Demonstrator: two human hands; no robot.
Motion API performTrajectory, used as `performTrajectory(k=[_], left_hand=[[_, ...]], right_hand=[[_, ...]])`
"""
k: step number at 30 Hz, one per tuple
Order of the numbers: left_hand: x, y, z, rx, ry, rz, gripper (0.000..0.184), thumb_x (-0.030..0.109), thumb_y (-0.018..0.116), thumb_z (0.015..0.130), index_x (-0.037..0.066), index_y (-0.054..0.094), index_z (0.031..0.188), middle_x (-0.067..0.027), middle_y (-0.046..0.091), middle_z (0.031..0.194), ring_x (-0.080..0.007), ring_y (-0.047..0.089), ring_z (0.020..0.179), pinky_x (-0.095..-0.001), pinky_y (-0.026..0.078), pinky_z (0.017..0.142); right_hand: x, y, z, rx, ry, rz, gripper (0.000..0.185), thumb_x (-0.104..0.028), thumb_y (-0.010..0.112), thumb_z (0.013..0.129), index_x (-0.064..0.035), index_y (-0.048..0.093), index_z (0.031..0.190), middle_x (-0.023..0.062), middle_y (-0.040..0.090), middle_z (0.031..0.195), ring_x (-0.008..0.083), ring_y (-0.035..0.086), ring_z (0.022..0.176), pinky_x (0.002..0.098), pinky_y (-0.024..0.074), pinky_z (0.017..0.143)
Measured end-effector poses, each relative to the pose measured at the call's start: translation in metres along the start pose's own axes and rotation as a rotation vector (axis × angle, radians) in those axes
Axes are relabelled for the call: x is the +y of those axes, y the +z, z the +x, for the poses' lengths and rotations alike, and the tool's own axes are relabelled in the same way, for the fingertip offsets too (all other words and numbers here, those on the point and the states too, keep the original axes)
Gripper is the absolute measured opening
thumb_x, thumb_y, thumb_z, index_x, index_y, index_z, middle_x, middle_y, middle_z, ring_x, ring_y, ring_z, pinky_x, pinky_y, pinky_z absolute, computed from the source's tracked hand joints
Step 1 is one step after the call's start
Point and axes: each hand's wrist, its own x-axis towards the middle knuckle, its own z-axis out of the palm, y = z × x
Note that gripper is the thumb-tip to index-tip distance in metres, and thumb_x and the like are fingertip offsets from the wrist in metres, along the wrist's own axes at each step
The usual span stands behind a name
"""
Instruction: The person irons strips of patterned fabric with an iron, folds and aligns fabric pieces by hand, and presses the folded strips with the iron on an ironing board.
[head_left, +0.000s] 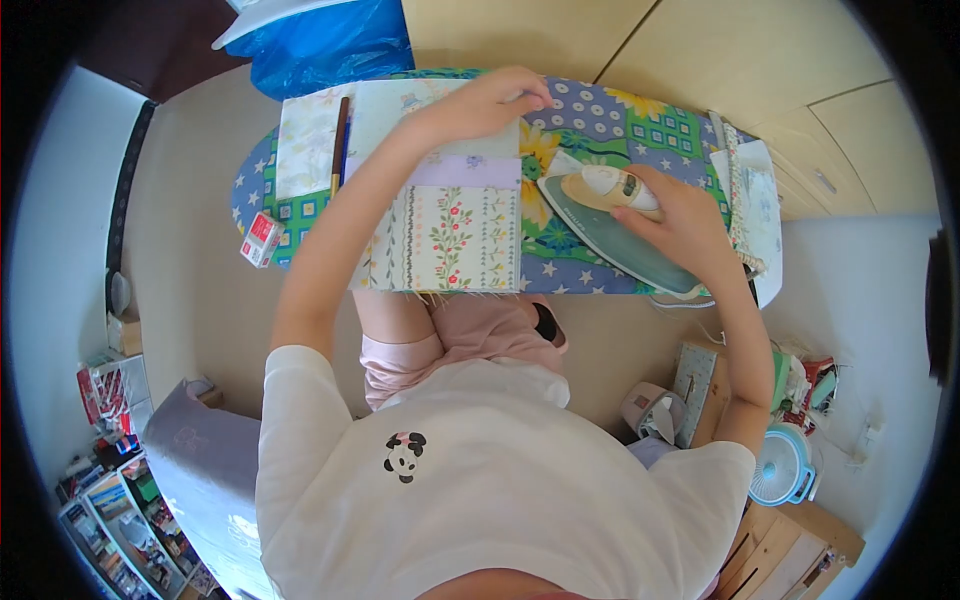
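Observation:
On a patterned ironing board (580, 110) lies a floral fabric piece (455, 240) with a lilac band across it. My left hand (500, 100) is over the fabric's upper right part, its fingers curled together toward the right; whether anything small is between them is hidden. My right hand (675, 220) is wrapped round the handle of a green and cream iron (610, 235). The iron is right of the floral fabric, its tip pointing to the upper left. A brown stick-like tool (340, 140) lies on a pale fabric piece (305, 150) at the left.
A red and white box (262, 240) sits at the board's left edge. A blue plastic bag (325, 50) is behind the board. White cloth (762, 200) and a cord lie at the right end. A blue fan (782, 467) stands at the lower right.

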Motion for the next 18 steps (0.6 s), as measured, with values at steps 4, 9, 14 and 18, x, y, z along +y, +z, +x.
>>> performTrajectory(k=[4,9,14,18], left_hand=[[0.044,-0.028,-0.08,0.251,-0.013,0.195,0.024,0.008,0.044,0.093,0.004,0.055,0.114,-0.013,0.054,0.122,-0.027,0.049,0.117,-0.0348,0.037,0.099],[0.072,0.026,-0.173,0.334,-0.214,0.625,0.039,0.015,0.059,0.084,0.006,0.052,0.122,-0.0131,0.049,0.13,-0.0306,0.042,0.124,-0.0422,0.034,0.103],[0.08,0.077,-0.186,0.196,-0.259,0.682,0.055,0.032,0.059,0.084,0.008,0.045,0.131,-0.0122,0.036,0.141,-0.0372,0.027,0.133,-0.0495,0.025,0.107],[0.069,0.074,-0.176,0.216,-0.245,0.634,0.058,0.035,0.056,0.085,0.009,0.042,0.134,-0.0122,0.032,0.144,-0.0381,0.023,0.134,-0.0506,0.021,0.108]], right_hand=[[0.001,0.002,-0.001,0.042,-0.001,-0.064,0.045,-0.038,0.067,0.077,-0.008,0.058,0.11,0.0163,0.065,0.092,0.0342,0.064,0.075,0.04,0.0507,0.064],[-0.002,0.006,-0.002,0.114,-0.036,-0.069,0.044,-0.037,0.068,0.076,-0.0087,0.058,0.109,0.0148,0.066,0.094,0.0327,0.064,0.075,0.0385,0.0512,0.064],[-0.004,0.008,-0.003,0.156,-0.034,-0.122,0.044,-0.034,0.07,0.075,-0.0086,0.058,0.108,0.0131,0.066,0.096,0.03,0.065,0.079,0.0364,0.0516,0.064],[-0.006,0.008,-0.003,0.145,-0.01,-0.142,0.044,-0.034,0.071,0.074,-0.0086,0.058,0.108,0.0126,0.066,0.096,0.0291,0.065,0.08,0.0355,0.0516,0.064]])
